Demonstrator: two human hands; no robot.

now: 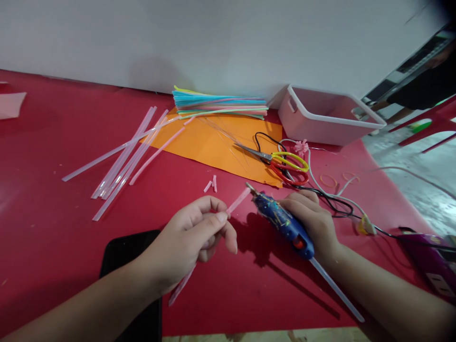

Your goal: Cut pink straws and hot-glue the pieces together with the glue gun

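Note:
My left hand (203, 232) pinches a pink pipe cleaner (238, 201) between thumb and fingers. One end of it points up to the right and the other trails below my palm. My right hand (313, 216) is wrapped round a blue hot glue gun (283, 223), with a clear glue stick (338, 289) sticking out of its back. The gun's nozzle is at the upper end of the pipe cleaner; whether they touch I cannot tell. Short cut pink pieces (211, 184) lie on the red table just beyond my left hand.
Clear glue sticks (124, 161) lie at left. Behind them an orange sheet (213, 142) bears scissors (274, 161) and a bundle of coloured pipe cleaners (217, 102). A pink bin (320, 118) stands back right. Cords (331, 204) run to a purple power strip (427, 261). A black phone-like slab (142, 308) lies under my left forearm.

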